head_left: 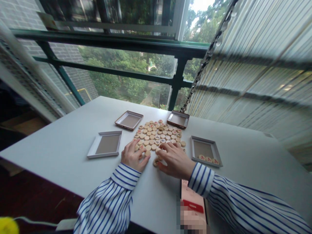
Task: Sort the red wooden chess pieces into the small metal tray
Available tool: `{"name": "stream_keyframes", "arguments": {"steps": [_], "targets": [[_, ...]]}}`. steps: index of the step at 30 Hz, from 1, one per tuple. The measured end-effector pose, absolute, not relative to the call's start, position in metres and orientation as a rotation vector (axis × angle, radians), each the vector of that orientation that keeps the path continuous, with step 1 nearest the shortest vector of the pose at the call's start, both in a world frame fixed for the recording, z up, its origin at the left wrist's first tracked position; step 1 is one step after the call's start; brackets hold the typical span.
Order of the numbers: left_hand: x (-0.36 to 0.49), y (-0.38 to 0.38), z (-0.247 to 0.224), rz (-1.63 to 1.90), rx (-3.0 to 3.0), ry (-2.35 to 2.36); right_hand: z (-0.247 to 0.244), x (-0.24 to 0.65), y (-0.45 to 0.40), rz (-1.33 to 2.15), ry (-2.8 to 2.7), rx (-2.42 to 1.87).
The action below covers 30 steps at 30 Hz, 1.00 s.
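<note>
Several round wooden pieces (151, 137) lie spread in a cluster on the white table, some showing red or black characters and others blank. My left hand (134, 156) rests on the cluster's lower left edge, fingers apart, touching pieces there. My right hand (174, 158) reaches over the lower right of the cluster with its fingers bent over pieces. Near its thumb is a piece with a dark character (156, 162). The right palm and fingers hide some pieces, and whether the fingertips grip one is unclear.
An open box tray (216, 148) at the right holds three red-marked pieces. Other shallow trays stand at the left (107, 155), back left (129, 120) and back right (178, 119). A pink-screened device (192, 196) lies by the front edge of the white table (73, 143).
</note>
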<state>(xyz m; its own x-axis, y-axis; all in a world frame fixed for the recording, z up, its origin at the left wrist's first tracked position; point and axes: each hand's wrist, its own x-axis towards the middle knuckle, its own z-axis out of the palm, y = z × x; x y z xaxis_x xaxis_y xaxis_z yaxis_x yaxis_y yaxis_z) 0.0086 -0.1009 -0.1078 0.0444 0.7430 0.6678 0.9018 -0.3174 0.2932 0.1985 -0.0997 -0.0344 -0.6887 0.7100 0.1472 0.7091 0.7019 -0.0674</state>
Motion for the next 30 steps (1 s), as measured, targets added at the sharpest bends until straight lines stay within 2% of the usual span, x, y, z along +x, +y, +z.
{"name": "stream_keyframes", "arguments": {"steps": [8,21,30], "targets": [[0.005,-0.101,-0.100,-1.576,-2.135,-1.689,-0.028,0.194,-0.098,0.041,-2.642,-1.106],[0.006,-0.107,-0.095,-1.781,-2.299,-1.787,-0.026,0.185,-0.092,0.161,-2.575,-0.839],[0.006,-0.108,-0.094,-1.779,-2.302,-1.827,-0.033,0.181,-0.084,0.734,-2.329,-0.950]]}}
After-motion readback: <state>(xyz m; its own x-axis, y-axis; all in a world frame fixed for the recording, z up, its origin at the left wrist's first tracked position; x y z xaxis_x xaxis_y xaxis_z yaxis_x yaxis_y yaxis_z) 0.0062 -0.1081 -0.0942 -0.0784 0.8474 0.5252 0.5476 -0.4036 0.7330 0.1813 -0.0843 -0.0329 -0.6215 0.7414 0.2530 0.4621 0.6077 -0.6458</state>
